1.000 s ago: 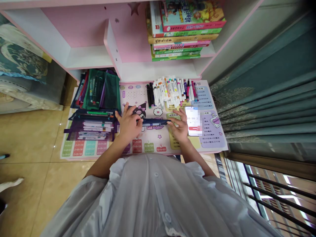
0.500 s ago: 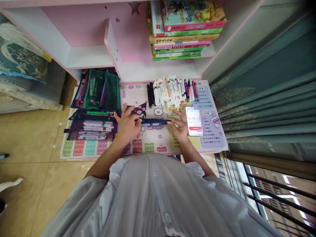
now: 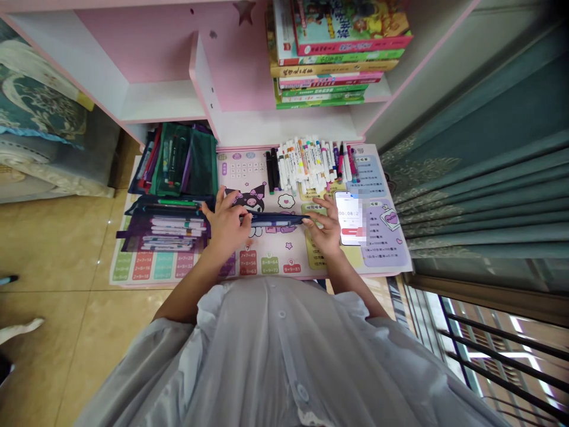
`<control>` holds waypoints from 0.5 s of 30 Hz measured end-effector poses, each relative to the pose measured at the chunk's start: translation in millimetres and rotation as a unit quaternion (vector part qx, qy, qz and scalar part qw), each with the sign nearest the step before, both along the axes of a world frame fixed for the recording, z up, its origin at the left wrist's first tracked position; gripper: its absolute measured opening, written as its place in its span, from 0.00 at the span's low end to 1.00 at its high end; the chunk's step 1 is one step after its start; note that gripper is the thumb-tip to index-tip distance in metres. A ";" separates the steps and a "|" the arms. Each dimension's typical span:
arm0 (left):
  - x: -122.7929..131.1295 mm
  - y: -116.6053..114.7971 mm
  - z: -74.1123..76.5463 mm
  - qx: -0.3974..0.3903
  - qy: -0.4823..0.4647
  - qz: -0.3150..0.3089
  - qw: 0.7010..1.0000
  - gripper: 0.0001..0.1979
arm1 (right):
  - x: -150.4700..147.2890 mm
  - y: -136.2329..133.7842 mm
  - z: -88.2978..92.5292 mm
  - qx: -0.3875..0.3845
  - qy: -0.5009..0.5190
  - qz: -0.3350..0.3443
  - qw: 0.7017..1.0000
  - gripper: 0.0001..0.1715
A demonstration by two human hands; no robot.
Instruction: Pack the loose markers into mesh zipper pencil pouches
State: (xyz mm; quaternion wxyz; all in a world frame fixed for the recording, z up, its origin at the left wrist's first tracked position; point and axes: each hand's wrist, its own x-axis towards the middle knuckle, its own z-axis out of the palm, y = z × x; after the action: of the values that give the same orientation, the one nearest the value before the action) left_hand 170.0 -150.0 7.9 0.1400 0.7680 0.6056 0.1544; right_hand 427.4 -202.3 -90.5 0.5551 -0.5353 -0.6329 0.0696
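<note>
A dark blue mesh pencil pouch [image 3: 275, 220] lies across the middle of a pink printed desk mat [image 3: 267, 264], with pens showing inside it. My left hand [image 3: 226, 222] grips the pouch's left end, fingers pinched on it. My right hand [image 3: 324, 228] holds the right end, fingers curled on the edge. Just behind the pouch lies a row of several white-barrelled markers [image 3: 306, 163].
A phone [image 3: 349, 216] with a lit screen lies right of my right hand. Filled purple pouches [image 3: 166, 228] and green ones [image 3: 180, 160] are stacked at the left. Books [image 3: 329, 53] sit on the pink shelf behind. A teal curtain [image 3: 480, 172] hangs at the right.
Both hands stay on the pouch's ends; my left hand has shifted slightly left along it. The view has tilted a little.
</note>
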 end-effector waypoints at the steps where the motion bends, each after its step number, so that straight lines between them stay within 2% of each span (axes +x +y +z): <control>1: -0.9 0.1 -0.3 0.002 -0.001 0.001 1.000 0.08 | 0.1 -0.1 -0.1 -0.001 0.001 0.001 1.000 0.05; 8: -6.1 1.3 -2.5 0.012 -0.007 0.013 1.000 0.07 | 0.3 0.6 -0.5 0.001 -0.002 -0.001 1.000 0.06; 15: -8.7 2.3 1.9 0.002 -0.014 0.031 0.999 0.07 | 1.6 1.1 -1.1 0.002 -0.013 -0.007 1.000 0.04</control>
State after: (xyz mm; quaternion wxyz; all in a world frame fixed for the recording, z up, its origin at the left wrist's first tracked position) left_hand 161.3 -147.8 9.8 0.1415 0.7470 0.6268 0.1706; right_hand 428.9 -201.2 -91.6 0.5483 -0.5394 -0.6364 0.0581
